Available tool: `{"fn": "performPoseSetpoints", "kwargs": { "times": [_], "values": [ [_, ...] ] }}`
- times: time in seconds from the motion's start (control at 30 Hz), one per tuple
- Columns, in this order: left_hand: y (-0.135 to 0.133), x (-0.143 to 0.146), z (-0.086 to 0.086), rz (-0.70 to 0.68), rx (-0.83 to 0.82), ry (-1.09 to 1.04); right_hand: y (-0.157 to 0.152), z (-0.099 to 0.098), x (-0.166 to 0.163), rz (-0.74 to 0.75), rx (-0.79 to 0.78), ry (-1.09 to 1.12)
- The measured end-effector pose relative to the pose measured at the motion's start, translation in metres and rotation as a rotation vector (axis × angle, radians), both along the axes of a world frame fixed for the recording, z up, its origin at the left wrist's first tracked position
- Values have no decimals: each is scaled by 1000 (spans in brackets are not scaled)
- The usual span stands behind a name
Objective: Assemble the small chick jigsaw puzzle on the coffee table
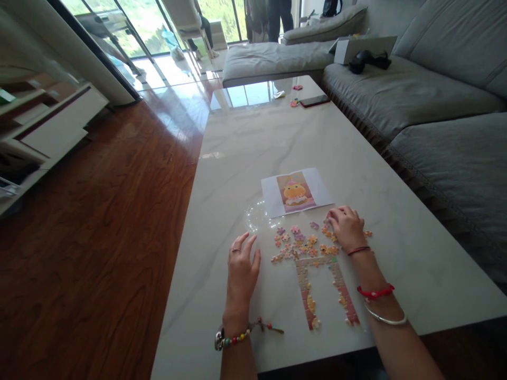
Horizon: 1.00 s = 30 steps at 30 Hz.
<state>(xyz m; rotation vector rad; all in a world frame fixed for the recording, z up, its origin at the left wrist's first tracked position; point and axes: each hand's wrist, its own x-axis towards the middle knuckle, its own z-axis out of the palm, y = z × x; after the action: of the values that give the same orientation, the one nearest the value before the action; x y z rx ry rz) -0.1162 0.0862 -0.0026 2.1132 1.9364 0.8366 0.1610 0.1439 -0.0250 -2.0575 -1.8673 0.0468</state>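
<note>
My left hand (pixel 242 266) hovers over or rests on the table left of the loose jigsaw puzzle pieces (pixel 299 237), fingers spread and holding nothing. At the pile's upper right, my right hand (pixel 347 228) has its fingers curled, thumb and forefinger closed at a small puzzle piece (pixel 327 218). Several pieces lie partly under that hand. Below the pile is a partly joined puzzle border (pixel 304 287), with a top edge and two sides around bare tabletop. A printed reference picture (pixel 295 191) of an orange cartoon figure with a pink hat lies beyond the pieces.
The glossy white marble-look table (pixel 233 158) carries a phone (pixel 315 101) and small colourful items (pixel 297 87) at its far end. A grey sofa (pixel 443 137) runs along the right, with a white box (pixel 362 48) on it. A person's legs (pixel 279 20) show near the windows.
</note>
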Motion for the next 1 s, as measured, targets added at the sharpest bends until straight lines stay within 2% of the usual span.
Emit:
{"fn": "performPoseSetpoints", "kwargs": {
  "times": [0.13,0.23,0.37,0.43,0.53,0.67,0.8,1.0],
  "values": [
    [-2,-6,2,13,4,-8,1,12,0,-17,-10,170],
    [-4,-8,4,21,-2,-12,-3,27,-1,-53,-10,457],
    [-9,-6,7,11,-16,-23,-15,52,-10,0,-158,927],
    [-13,-3,10,-3,-25,-31,-24,63,-15,59,-238,1046],
    [-21,4,14,-39,-47,-46,-40,74,-21,131,-329,1097],
    [-37,14,20,-106,-82,-77,-66,77,-24,211,-429,1094],
    [-54,20,23,-154,-112,-107,-100,70,-30,315,-440,1031],
    [-71,29,25,-174,-123,-124,-142,51,-35,351,-428,944]
  ]
}}
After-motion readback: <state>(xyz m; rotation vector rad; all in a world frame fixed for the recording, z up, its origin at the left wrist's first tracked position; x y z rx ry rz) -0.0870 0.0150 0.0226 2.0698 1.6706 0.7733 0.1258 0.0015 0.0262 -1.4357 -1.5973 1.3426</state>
